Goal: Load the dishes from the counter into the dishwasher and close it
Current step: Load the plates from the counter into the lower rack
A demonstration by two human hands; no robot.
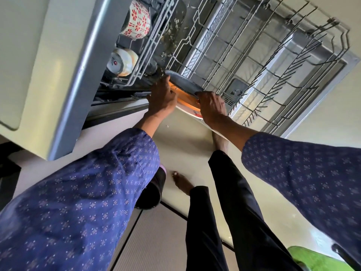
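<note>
**Asha:** Left hand [163, 94] is curled round the near edge of a grey speckled plate [183, 83], and the right hand [211, 106] grips the same stack at about four o'clock from it. Both hold; neither is loose.

**Ben:** A stack, you say?

**Asha:** Under the grey plate there is an orange plate [185, 101], and beneath that a white plate [192, 114] with a red mark. How many lie between them I cannot tell.

**Ben:** And where do they sit against the machine?

**Asha:** At the near left corner of the pulled-out lower rack [254, 61], just above its wires. The rack runs off toward two o'clock and looks bare of dishes. At eleven o'clock from the hands, the upper rack [145, 45] already carries a red-flowered bowl [137, 18] and a white bowl [122, 62].

**Ben:** So which step is this?

**Asha:** Loading plates into the bottom rack, I judge. The door is still down, so closing comes later.

**Ben:** What does the next move want?

**Asha:** Probably parting the stack and standing each plate on edge between the tines, one hand steadying the rest so they do not slide.
</note>
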